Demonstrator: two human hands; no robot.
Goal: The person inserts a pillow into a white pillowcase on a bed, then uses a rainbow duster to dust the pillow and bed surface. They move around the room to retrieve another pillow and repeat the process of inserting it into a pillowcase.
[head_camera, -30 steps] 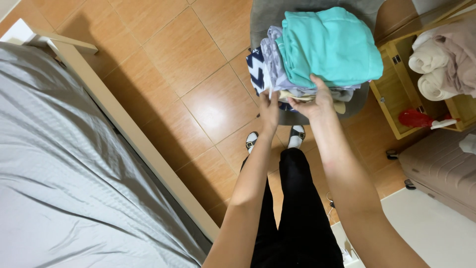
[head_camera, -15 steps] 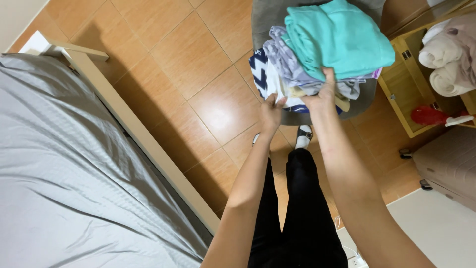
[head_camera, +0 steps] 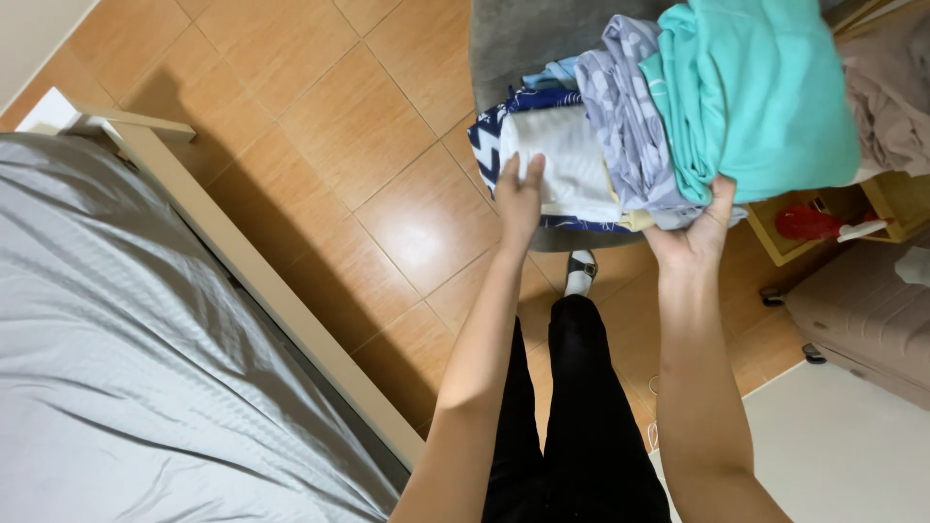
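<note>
Both hands hold a stack of folded clothes [head_camera: 678, 126] above the grey chair [head_camera: 523, 48]: the left hand [head_camera: 520, 189] lies flat and spread on its side, and the right hand [head_camera: 699, 232] cups it from below, fingers wrapped under.

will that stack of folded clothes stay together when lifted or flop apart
Probably floppy: the stack is soft folded cloth, with edges drooping over the right hand. It may slide apart, since the teal piece on top leans to one side and the left hand braces the white piece. It looks bulky more than heavy, as two bare hands carry it.
</note>
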